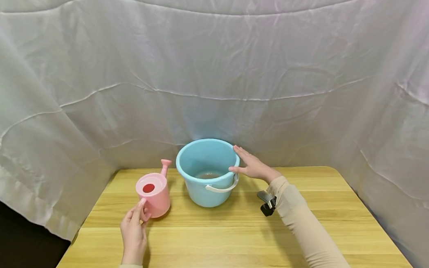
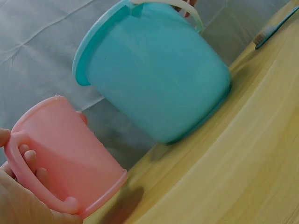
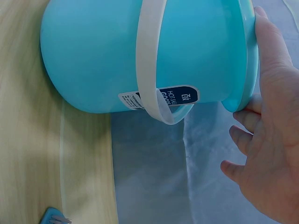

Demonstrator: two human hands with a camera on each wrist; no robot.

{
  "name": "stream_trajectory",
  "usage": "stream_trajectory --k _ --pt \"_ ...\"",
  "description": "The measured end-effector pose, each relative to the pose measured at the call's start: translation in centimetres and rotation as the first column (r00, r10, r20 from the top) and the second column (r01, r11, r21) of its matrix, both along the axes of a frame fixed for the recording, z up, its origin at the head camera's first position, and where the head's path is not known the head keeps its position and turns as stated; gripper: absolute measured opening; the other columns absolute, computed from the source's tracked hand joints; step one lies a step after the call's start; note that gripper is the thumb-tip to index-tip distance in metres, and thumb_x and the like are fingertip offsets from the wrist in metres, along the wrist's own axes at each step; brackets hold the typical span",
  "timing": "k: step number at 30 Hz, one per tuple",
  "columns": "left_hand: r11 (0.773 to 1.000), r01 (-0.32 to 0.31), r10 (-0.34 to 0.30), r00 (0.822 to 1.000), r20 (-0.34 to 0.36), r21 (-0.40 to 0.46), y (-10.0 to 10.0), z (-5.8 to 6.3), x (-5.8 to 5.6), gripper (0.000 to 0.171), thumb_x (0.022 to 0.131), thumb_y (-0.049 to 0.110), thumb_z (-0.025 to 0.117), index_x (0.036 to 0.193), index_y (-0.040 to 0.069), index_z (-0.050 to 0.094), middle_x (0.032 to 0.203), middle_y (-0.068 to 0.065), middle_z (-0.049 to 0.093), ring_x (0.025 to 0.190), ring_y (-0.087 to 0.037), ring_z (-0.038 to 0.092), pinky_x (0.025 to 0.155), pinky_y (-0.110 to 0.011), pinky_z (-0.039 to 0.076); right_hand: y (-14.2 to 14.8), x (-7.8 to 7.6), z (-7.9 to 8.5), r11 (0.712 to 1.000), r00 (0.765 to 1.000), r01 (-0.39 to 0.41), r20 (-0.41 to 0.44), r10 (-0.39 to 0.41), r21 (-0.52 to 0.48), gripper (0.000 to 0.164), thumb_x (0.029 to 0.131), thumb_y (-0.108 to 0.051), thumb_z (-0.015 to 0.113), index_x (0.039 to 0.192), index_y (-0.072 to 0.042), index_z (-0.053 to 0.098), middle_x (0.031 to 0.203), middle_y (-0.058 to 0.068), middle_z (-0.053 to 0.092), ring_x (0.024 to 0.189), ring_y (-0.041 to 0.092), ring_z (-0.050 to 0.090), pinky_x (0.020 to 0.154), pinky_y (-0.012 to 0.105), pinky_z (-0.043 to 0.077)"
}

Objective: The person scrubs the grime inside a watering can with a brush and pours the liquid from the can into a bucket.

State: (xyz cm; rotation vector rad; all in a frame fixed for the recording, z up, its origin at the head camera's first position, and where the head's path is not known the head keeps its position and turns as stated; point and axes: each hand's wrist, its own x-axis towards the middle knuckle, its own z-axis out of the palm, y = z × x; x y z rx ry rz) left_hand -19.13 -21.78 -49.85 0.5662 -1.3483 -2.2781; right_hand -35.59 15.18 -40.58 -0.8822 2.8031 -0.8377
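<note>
My left hand (image 1: pixel 133 233) grips the handle of a pink watering can (image 1: pixel 158 199), whose spout points away toward the back. Whether the can's base touches the table, I cannot tell. To its right stands a light blue bucket (image 1: pixel 207 192), upright, with a shiny patch at its bottom. Its white handle (image 3: pixel 148 51) hangs down against the side. My right hand (image 1: pixel 253 166) touches the right side of the bucket's rim, thumb and fingers spread fairly straight. In the right wrist view, the remaining fingers (image 3: pixel 240 140) stand off the bucket.
A blue brush (image 2: pixel 266 35) with pale bristles lies on the wooden table (image 1: pixel 213 240), right of the bucket and near my right wrist. A grey curtain (image 1: pixel 210 68) hangs close behind the bucket and along both sides.
</note>
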Motion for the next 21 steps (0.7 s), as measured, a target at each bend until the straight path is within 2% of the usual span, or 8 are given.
stream_trajectory --k 6,21 --pt "1.0 -0.01 0.01 1.0 0.022 -0.002 -0.3 -0.7 0.1 0.043 0.087 0.027 0.073 0.058 0.004 0.052 0.073 0.002 0.054 0.079 -0.011 0.06 0.073 -0.022 0.056 0.1 0.0 0.0 1.0 1.0 -0.004 -0.003 0.004 0.009 0.095 0.091 -0.056 0.058 0.156 -0.009 0.007 0.165 0.012 0.005 0.152 0.034 0.005 0.123 0.055 0.013" --pt "0.998 -0.024 0.021 0.999 0.049 0.061 -0.7 -1.7 0.2 0.037 0.087 0.028 0.073 0.063 0.007 0.055 0.076 0.003 0.059 0.076 -0.009 0.06 0.071 -0.021 0.056 0.1 0.1 -0.1 1.0 1.0 0.011 0.009 -0.011 -0.003 0.093 0.092 -0.053 0.059 0.156 -0.01 0.008 0.165 0.011 0.006 0.153 0.031 0.004 0.123 0.054 0.011"
